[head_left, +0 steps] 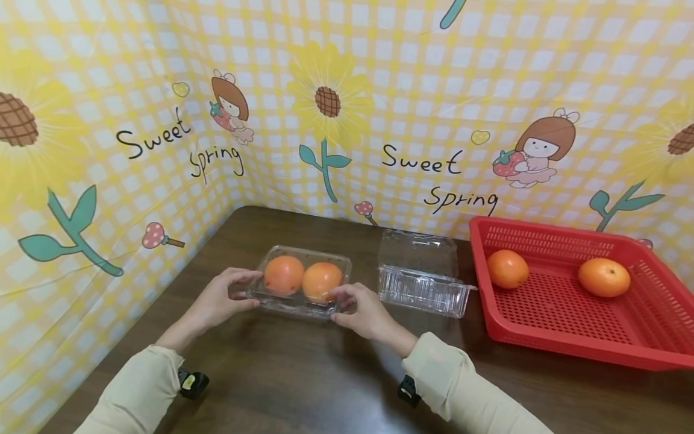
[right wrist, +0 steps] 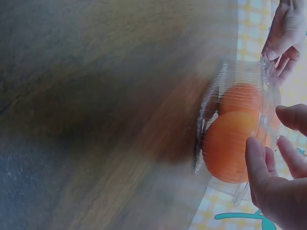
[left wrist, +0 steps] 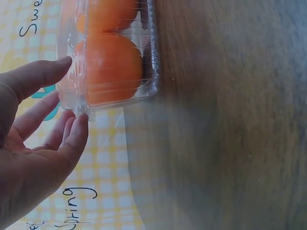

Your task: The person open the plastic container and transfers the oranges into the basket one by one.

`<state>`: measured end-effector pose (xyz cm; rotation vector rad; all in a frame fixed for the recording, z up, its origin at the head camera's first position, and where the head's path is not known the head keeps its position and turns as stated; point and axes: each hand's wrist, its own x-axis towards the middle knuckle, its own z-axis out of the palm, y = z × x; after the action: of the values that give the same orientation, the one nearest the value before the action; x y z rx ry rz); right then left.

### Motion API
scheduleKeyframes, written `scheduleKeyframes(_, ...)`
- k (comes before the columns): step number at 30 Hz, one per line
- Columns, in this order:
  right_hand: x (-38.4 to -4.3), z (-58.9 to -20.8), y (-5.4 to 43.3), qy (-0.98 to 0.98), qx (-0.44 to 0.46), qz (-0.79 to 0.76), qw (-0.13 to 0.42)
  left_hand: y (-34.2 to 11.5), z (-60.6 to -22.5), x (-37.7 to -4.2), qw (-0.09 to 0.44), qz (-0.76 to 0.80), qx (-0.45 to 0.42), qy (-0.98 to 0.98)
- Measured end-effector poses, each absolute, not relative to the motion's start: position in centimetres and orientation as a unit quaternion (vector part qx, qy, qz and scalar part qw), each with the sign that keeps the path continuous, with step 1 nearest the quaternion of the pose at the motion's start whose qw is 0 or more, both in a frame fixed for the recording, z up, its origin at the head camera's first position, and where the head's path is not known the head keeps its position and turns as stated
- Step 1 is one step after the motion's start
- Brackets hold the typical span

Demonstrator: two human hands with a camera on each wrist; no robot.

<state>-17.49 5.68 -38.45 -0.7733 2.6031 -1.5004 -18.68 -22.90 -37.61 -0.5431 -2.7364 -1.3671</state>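
A clear plastic clamshell box (head_left: 301, 308) with its lid down contains two oranges (head_left: 284, 275) side by side. My left hand (head_left: 219, 299) holds the box's left end, thumb and fingers spread along its rim. At the opposite end, my right hand (head_left: 364, 311) grips the right edge near the front corner. In the left wrist view, the left fingertips (left wrist: 82, 118) touch the rim of the box (left wrist: 152, 48). The right wrist view shows right fingers (right wrist: 257, 158) against the lid edge, beside an orange (right wrist: 225, 148).
Another clear clamshell box (head_left: 423, 292) stands with its lid raised, right of my right hand. Beyond it, a red plastic basket (head_left: 575, 346) holds two oranges, one at its left (head_left: 508, 269), one farther right (head_left: 604, 278). A checkered cloth (head_left: 390, 90) hangs behind the brown table (head_left: 282, 380).
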Motion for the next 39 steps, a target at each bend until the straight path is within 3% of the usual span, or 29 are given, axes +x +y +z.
scheduleKeyframes(18, -17.8, -39.0, 5.3, 0.84, -0.244, -0.484, -0.003, -22.7, -38.1, -18.9, 0.045, -0.436, -0.152, -0.886)
scheduleKeyframes(32, -17.6, -40.1, 5.3, 0.839, -0.251, -0.48, -0.059, -22.8, -38.0, -18.8, 0.024, -0.468, -0.139, -0.873)
scheduleKeyframes(39, -17.7, -40.1, 5.3, 0.831, -0.25, -0.494, -0.055, -23.0, -38.0, -18.8, 0.022, -0.468, -0.138, -0.873)
